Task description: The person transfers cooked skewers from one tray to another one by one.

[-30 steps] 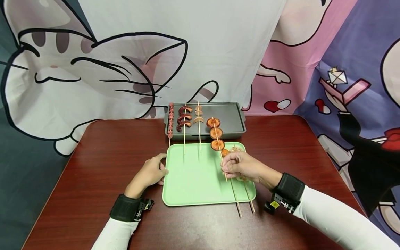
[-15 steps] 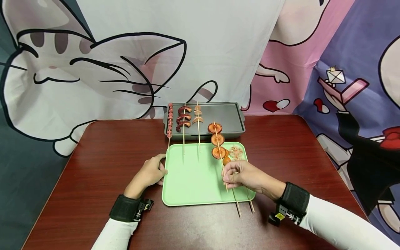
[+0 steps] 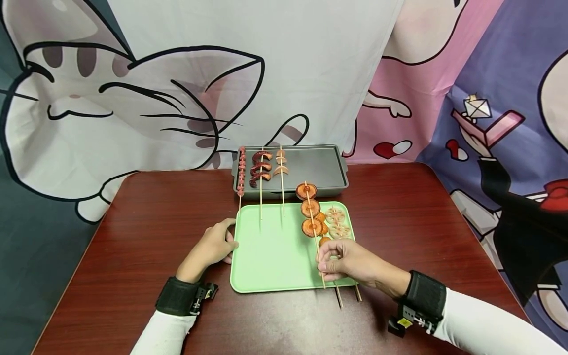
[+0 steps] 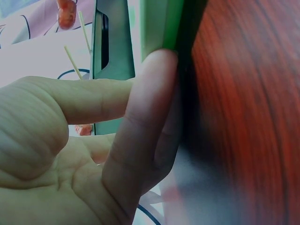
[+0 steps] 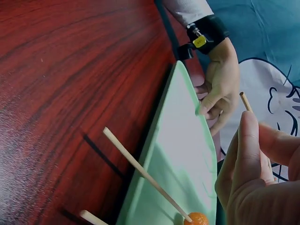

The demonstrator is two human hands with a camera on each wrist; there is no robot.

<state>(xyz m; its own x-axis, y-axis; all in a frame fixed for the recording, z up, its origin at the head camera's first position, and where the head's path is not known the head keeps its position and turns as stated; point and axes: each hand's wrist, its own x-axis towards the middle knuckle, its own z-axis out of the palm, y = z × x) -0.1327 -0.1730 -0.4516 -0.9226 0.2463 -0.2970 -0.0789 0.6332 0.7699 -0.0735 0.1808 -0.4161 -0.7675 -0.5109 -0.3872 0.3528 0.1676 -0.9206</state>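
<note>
My right hand (image 3: 322, 263) pinches a wooden skewer (image 3: 316, 239) strung with three round orange-brown slices (image 3: 310, 208). It holds the skewer tilted over the right side of the green tray (image 3: 270, 256). In the right wrist view the skewer's blunt end (image 5: 243, 99) sticks out above my fingertips (image 5: 246, 136). Under it on the tray lie a lotus-slice skewer (image 3: 337, 223) and a skewer with orange balls (image 3: 324, 240). My left hand (image 3: 229, 244) rests against the tray's left edge. Its fingers (image 4: 140, 131) touch the tray's rim (image 4: 159, 23).
A grey pan (image 3: 319, 167) stands behind the tray with three loaded skewers (image 3: 261, 170) at its left end. Their sticks reach over the tray. Everything sits on a dark red wooden table (image 3: 133, 222). Printed cloth hangs behind.
My right hand has drawn the skewer back toward me, so its slices moved from over the pan to over the tray. The left hand has stayed put.
</note>
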